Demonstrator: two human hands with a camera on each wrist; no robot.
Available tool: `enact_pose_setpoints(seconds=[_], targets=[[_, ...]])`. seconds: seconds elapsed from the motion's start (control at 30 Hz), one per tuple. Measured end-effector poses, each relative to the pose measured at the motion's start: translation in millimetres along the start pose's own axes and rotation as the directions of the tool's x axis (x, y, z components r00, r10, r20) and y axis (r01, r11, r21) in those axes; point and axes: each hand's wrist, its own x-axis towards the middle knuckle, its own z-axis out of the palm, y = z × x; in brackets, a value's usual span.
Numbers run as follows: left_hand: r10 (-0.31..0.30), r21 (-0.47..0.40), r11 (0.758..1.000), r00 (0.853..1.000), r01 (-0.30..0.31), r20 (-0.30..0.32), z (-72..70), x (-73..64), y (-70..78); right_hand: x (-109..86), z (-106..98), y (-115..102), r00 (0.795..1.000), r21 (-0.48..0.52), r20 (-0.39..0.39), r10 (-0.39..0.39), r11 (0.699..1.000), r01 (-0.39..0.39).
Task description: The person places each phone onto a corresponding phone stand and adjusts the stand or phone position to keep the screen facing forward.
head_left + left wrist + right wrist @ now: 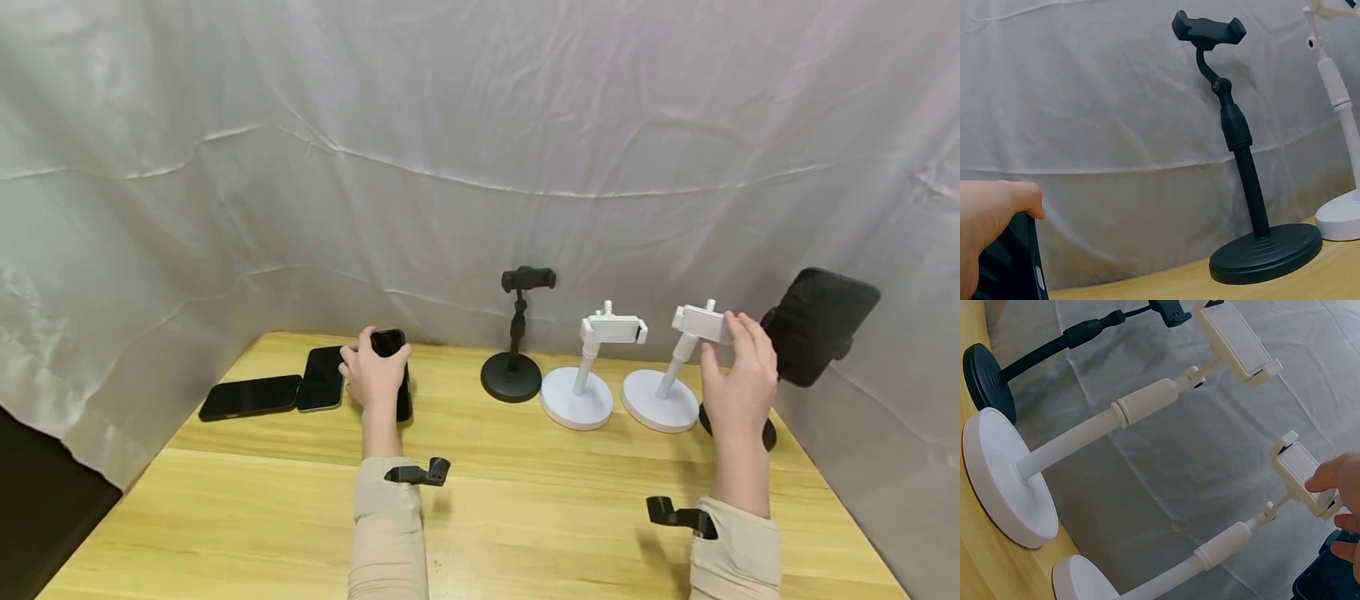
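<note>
My left hand (375,375) grips a dark smartphone (388,342) near the table's back edge, thumb on its right side and fingers on the left. In the left wrist view the thumb reaches over the phone's (1010,262) edge. On the right, my right hand (742,387) is raised with its fingers extended beside the clamp (699,322) of a white phone stand (660,402). In the right wrist view the thumb (1325,475) overlaps that clamp's face. Behind this hand, a black stand holds a tilted smartphone (825,325); the hand partly hides its base.
Two more dark phones (251,397) (322,379) lie flat left of my left hand. A black phone stand (512,377) and another white stand (577,400) stand between my hands. A grey-white curtain (450,233) hangs behind the wooden table (525,517).
</note>
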Motion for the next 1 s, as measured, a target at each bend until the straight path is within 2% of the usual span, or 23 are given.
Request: enact_pose_setpoints(seconds=[0.3,0.5,0.8,1.0], targets=[[0.07,-0.055,0.996,0.996,-0.072,-0.046,5.0,-3.0,11.8,-0.2,0.1,0.0,1.0,-0.01,0.01,0.004,1.0,-0.004],[0.115,-0.043,0.992,0.989,-0.12,-0.095,4.5,-5.8,23.6,0.1,0.6,0.2,1.0,-0.007,0.007,0.002,1.0,-0.001],[0.226,-0.014,0.973,0.963,-0.231,-0.148,-0.7,-10.5,37.9,-0.2,-0.1,-0.5,1.0,-0.018,0.006,0.009,1.0,-0.009],[0.269,0.016,0.963,0.946,-0.27,-0.182,-5.3,-13.5,44.8,-0.1,0.3,-0.1,1.0,-0.014,0.007,0.009,1.0,-0.009]])
